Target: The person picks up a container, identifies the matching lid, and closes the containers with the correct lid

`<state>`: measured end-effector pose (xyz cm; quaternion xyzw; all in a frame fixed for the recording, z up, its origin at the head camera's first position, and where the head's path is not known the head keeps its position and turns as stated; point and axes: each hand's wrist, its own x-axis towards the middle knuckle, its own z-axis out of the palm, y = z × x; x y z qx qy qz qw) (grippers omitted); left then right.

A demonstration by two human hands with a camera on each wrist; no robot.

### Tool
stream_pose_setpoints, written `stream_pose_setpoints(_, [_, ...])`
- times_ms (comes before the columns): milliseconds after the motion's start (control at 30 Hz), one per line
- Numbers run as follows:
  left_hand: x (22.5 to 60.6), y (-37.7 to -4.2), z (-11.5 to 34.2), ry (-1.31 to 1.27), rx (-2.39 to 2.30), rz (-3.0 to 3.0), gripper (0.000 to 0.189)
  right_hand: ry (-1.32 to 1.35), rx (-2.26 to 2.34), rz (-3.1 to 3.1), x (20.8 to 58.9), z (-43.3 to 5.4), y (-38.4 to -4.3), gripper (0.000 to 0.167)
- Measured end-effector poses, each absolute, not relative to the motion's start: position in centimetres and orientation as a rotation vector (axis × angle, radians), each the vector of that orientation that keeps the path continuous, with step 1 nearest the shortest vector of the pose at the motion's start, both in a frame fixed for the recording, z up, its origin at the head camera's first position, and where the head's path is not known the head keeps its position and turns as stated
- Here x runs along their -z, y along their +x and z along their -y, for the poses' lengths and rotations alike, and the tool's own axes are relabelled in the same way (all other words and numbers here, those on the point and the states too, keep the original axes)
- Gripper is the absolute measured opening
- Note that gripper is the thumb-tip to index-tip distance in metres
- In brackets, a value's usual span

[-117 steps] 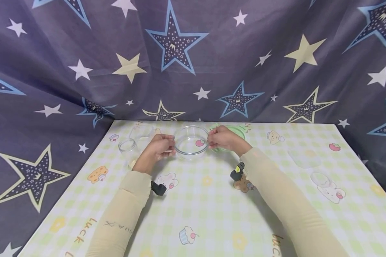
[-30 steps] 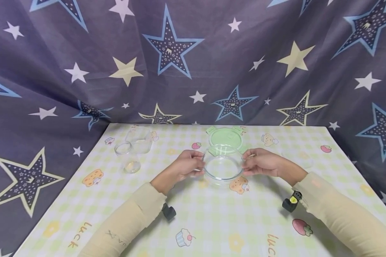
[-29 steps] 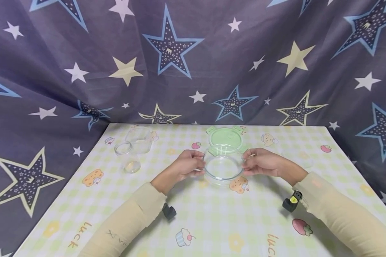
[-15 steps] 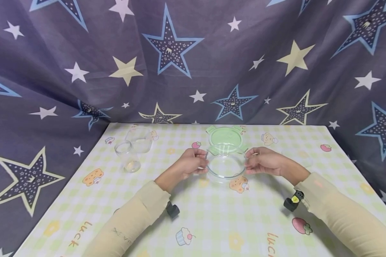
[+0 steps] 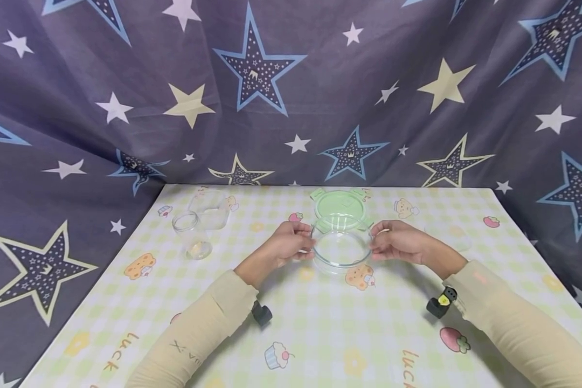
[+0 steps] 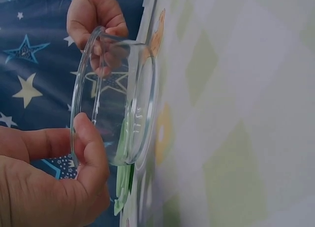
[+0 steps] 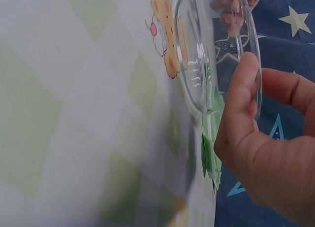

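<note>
With fingers pinching its rim at opposite sides, the left hand (image 5: pixel 287 243) and right hand (image 5: pixel 401 241) hold a clear round bowl (image 5: pixel 341 253), probably stiff, slick and breakable, best gripped there.

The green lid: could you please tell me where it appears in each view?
Head: the green lid is just right of centre, beyond the clear bowl.
Left wrist: below and left of centre, nearly edge-on.
Right wrist: right of centre, nearly edge-on.
Shared landmark: that clear bowl, held between the left hand and right hand.
</note>
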<state>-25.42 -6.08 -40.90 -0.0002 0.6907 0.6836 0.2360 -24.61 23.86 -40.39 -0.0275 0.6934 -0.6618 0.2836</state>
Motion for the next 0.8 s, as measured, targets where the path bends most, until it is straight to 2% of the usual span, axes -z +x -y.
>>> stream_pose_setpoints(267, [40.7,-26.0,6.7,0.006,-1.825,-1.882,0.053,-0.115,1.675,-1.993,40.3,-24.5,-25.4,0.027])
stream_pose_setpoints(567, [41.4,-28.4,7.7,-0.018,-1.734,-1.948,0.034,-0.158,1.608,-2.187,39.5,-24.5,-27.2,0.032])
stream_pose_setpoints(800, [41.6,-30.8,7.6,-0.112,-1.772,-1.975,0.034,-0.166,1.475,-2.37,39.6,-24.2,-29.0,0.031])
